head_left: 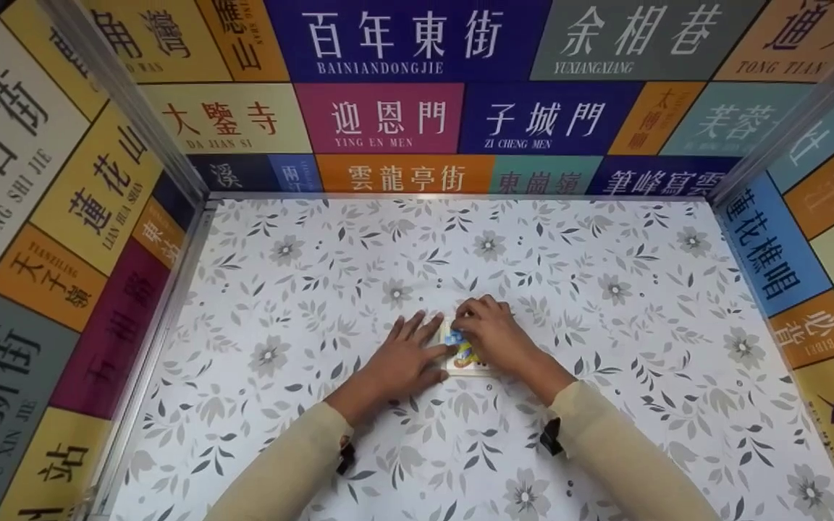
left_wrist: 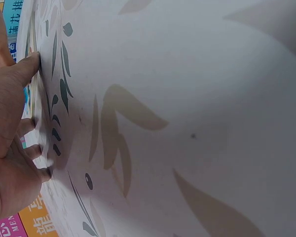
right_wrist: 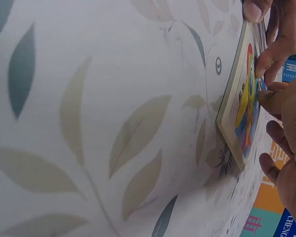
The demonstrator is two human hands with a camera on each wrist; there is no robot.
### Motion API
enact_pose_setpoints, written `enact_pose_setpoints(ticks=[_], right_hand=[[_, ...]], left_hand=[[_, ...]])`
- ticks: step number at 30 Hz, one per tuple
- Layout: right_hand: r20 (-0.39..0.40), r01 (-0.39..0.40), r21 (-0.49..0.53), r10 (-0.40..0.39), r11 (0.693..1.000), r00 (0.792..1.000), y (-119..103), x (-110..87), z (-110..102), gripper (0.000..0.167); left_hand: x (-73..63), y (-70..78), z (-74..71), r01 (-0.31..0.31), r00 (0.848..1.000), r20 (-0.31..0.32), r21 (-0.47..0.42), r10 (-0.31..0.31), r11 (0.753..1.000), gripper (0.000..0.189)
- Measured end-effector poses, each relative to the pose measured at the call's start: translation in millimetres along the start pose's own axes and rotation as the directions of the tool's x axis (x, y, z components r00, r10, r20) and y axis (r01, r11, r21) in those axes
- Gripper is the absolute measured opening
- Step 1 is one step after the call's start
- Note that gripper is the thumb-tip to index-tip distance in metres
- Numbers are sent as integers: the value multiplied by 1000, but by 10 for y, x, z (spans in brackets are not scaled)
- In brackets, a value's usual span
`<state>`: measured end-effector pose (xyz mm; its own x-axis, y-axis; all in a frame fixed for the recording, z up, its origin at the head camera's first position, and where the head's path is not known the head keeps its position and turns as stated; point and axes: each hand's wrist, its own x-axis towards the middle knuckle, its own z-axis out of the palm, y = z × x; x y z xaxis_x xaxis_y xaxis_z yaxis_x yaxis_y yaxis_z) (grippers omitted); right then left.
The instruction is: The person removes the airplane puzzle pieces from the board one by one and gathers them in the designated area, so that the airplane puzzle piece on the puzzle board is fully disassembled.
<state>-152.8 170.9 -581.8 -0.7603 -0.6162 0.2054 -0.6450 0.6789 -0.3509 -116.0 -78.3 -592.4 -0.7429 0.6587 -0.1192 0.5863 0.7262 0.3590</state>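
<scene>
A small wooden picture puzzle [head_left: 472, 370] lies flat between the two hands, its picture in blue, yellow and red. In the right wrist view the pale wooden edge of this board [right_wrist: 230, 129] shows clearly. My left hand [head_left: 402, 362] rests at its left side with fingers spread, the thumb by the near corner and the index finger on the picture. Over the far right part, my right hand [head_left: 500, 336] has its fingers bent, and thumb and index finger pinch at a blue puzzle piece [head_left: 454, 338]. Those fingertips partly hide the piece.
A white tabletop with grey flowers and leaves [head_left: 301, 289] spreads around the board. Panels with coloured street-name signs [head_left: 381, 116] stand at the back and both sides. Clear corner strips [head_left: 786, 123] edge the panels.
</scene>
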Motion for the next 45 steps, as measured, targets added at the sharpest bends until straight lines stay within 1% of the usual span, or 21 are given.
enact_pose_setpoints(ticks=[3,7,14,17,22,25,31,36,38,45], right_hand=[[8,-34,29,34,999,999,37,-71,-32,19],[11,-74,69,73,995,997,112,-175,-80,19],[14,-145,93,144,985,989,264,-361,-132,21],[10,-159,91,158,983,987,330,-428,-154,22],[-16,-164,80,166,983,986,447,-527,-199,24],[-27,-180,83,183,980,983,520,-575,-225,27],[-47,-214,106,220,971,974,643,-635,-280,36],[-49,-255,130,263,958,964,721,-649,-313,42],[-55,-261,136,270,956,961,745,-650,-319,43],[-67,-280,132,290,951,955,794,-644,-345,43]], left_hand=[[-18,13,21,-7,1000,-13,-6,7,1000,52],[-46,39,22,-11,1000,-11,-24,11,1000,52],[-71,42,62,2,1000,24,-44,-1,999,53],[-77,42,68,9,1000,30,-57,-7,998,53],[-81,44,71,0,1000,13,-66,0,998,53],[-82,41,65,-4,1000,5,-77,4,997,54],[-76,32,50,-10,1000,-4,-88,10,996,54],[-51,21,27,-2,1000,4,-63,2,998,54],[-39,17,14,1,1000,9,-55,0,998,54],[-7,6,-16,-7,1000,-5,-60,7,998,53]])
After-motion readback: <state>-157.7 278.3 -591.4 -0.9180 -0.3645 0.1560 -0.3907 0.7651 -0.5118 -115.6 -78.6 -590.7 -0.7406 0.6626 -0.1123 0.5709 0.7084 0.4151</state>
